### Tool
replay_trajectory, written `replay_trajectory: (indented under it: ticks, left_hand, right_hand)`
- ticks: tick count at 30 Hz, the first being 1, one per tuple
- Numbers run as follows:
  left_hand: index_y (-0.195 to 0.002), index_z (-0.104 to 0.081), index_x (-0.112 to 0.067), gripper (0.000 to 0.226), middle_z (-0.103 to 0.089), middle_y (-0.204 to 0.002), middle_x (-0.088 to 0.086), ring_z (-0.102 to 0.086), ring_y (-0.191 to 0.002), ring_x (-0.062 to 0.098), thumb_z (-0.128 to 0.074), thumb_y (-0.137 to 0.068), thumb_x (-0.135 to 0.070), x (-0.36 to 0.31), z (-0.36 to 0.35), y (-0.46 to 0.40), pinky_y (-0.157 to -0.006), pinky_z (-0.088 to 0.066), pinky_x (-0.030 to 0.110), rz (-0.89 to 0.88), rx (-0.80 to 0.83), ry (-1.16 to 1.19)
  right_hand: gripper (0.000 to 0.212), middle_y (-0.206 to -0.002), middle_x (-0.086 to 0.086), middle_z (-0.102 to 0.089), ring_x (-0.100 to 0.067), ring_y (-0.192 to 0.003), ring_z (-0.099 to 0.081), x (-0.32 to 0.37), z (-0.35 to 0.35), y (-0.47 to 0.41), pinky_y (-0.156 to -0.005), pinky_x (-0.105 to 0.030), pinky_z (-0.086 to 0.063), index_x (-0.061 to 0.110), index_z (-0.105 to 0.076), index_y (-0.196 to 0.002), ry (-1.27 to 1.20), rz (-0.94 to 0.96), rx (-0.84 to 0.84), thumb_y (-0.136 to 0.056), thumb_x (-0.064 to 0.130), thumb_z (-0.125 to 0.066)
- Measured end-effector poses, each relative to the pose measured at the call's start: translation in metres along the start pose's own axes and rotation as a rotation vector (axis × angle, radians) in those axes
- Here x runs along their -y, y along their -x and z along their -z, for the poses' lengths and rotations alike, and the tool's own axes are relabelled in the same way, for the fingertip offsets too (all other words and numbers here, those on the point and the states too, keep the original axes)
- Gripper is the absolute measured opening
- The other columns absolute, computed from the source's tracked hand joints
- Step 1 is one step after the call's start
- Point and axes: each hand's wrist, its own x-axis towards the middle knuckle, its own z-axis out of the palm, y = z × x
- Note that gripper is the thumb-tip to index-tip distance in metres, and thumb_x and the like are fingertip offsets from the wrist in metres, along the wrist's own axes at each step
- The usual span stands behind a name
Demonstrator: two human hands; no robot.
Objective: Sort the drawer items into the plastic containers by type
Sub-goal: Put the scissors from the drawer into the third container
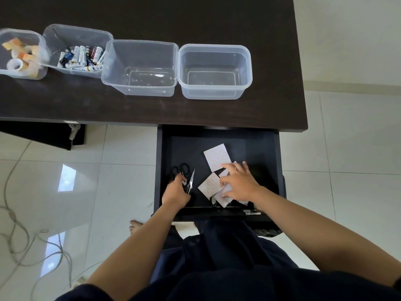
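Note:
The open dark drawer (269, 153) under the desk holds black-handled scissors (181, 169) at the left and several white dotted sheets (217, 156) in the middle. My left hand (175, 193) curls its fingers round a pair of scissors whose blades (191, 181) point away from me. My right hand (237, 184) lies spread, fingers straight, on the pile of sheets near the drawer's front. On the desk stand four clear plastic containers: one with tape rolls (21, 55), one with batteries (81, 57), and two empty ones (141, 68) (213, 71).
The dark desk top (195, 109) ends just behind the drawer. Loose cables (13, 216) lie on the white tiled floor at the left. A small clear item (251, 212) sits on the drawer's front edge. My legs are below the drawer.

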Motion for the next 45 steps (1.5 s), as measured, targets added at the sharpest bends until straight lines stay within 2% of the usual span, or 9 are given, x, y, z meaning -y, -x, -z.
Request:
replay_trajectory:
  ticks: [5, 8, 13, 18, 26, 32, 35, 40, 45]
  left_hand:
    - [-0.118, -0.045, -0.023, 0.051, -0.05, -0.114, 0.006, -0.057, -0.095, 0.024, -0.069, -0.074, -0.012, -0.001, 0.0, 0.0, -0.074, -0.052, 0.033, 0.02, 0.001, -0.045]
    - [-0.127, -0.039, -0.019, 0.062, -0.036, -0.131, 0.009, -0.041, -0.118, 0.028, -0.071, -0.074, -0.024, -0.007, -0.004, 0.006, -0.088, -0.048, 0.037, -0.072, -0.118, -0.333]
    - [-0.145, -0.016, -0.029, 0.095, -0.009, -0.152, 0.004, -0.024, -0.133, 0.027, -0.074, -0.071, -0.041, -0.025, -0.018, 0.011, -0.108, -0.03, 0.044, -0.409, -0.079, -0.607]
    - [-0.148, 0.007, -0.033, 0.106, 0.009, -0.158, 0.0, -0.012, -0.142, 0.026, -0.069, -0.077, -0.018, -0.04, -0.037, 0.004, -0.116, -0.015, 0.051, -0.593, 0.072, -0.837]
    - [-0.14, -0.026, -0.021, 0.084, -0.032, -0.136, 0.005, -0.031, -0.126, 0.028, -0.071, -0.07, -0.032, -0.053, -0.024, -0.017, -0.109, -0.024, 0.046, -0.688, 0.059, -0.987]
    - [-0.126, -0.041, -0.014, 0.087, -0.032, -0.129, 0.006, -0.032, -0.12, 0.026, -0.077, -0.058, -0.055, -0.039, -0.003, -0.017, -0.106, -0.03, 0.044, -0.574, 0.117, -1.008]
    - [-0.127, -0.039, -0.017, 0.087, -0.039, -0.129, 0.001, -0.035, -0.122, 0.023, -0.081, -0.059, -0.051, -0.035, 0.009, -0.019, -0.106, -0.031, 0.043, -0.561, 0.21, -0.958]
    - [-0.131, -0.04, -0.018, 0.075, -0.047, -0.135, 0.001, -0.042, -0.126, 0.024, -0.078, -0.069, -0.04, -0.039, 0.01, -0.021, -0.105, -0.032, 0.04, -0.476, 0.222, -0.76]
    - [-0.122, -0.055, -0.011, 0.052, -0.058, -0.124, 0.004, -0.055, -0.115, 0.023, -0.072, -0.08, -0.035, -0.044, 0.006, -0.024, -0.093, -0.044, 0.033, -0.353, 0.353, -0.494]
  right_hand:
    - [0.01, -0.14, -0.003, -0.037, -0.029, -0.125, -0.038, -0.025, 0.011, 0.009, -0.114, -0.047, -0.018, 0.022, -0.057, -0.093, -0.031, -0.169, -0.12, -0.083, 0.024, -0.059]
    - [0.023, -0.13, -0.002, -0.042, -0.026, -0.119, -0.043, -0.042, 0.011, 0.018, -0.105, -0.04, -0.03, 0.021, -0.054, -0.107, -0.054, -0.267, -0.184, -0.084, 0.02, -0.057]
    - [0.088, -0.156, -0.001, -0.015, -0.027, -0.144, -0.011, -0.035, 0.001, 0.026, -0.115, -0.057, 0.001, 0.031, -0.03, -0.143, -0.011, -0.216, -0.017, -0.069, 0.048, -0.075]
    - [0.1, -0.158, -0.01, 0.007, -0.035, -0.145, 0.012, -0.018, -0.012, 0.027, -0.11, -0.061, 0.012, 0.034, -0.018, -0.145, 0.073, -0.226, 0.026, -0.067, 0.055, -0.076]
    - [0.056, -0.152, -0.009, -0.017, -0.032, -0.145, 0.0, -0.01, -0.017, 0.027, -0.112, -0.062, 0.007, 0.025, -0.041, -0.13, 0.093, -0.199, -0.05, -0.082, 0.043, -0.064]
    - [0.093, -0.157, 0.002, -0.009, -0.025, -0.146, -0.001, -0.007, -0.02, 0.021, -0.113, -0.062, 0.004, 0.035, -0.017, -0.148, 0.001, -0.068, -0.022, -0.074, 0.045, -0.074]
    - [0.095, -0.151, 0.005, -0.025, -0.019, -0.141, -0.016, 0.003, -0.018, 0.012, -0.117, -0.054, -0.006, 0.027, -0.018, -0.149, 0.012, 0.009, 0.013, -0.074, 0.043, -0.074]
    - [0.059, -0.122, 0.0, -0.045, -0.024, -0.12, -0.036, 0.01, -0.013, 0.0, -0.109, -0.041, -0.026, 0.021, -0.051, -0.126, 0.111, 0.074, 0.011, -0.073, 0.035, -0.074]
    - [0.04, -0.115, -0.001, -0.049, -0.023, -0.114, -0.044, -0.012, 0.006, 0.007, -0.097, -0.033, -0.032, 0.02, -0.059, -0.113, 0.07, -0.054, 0.041, -0.078, 0.035, -0.072]
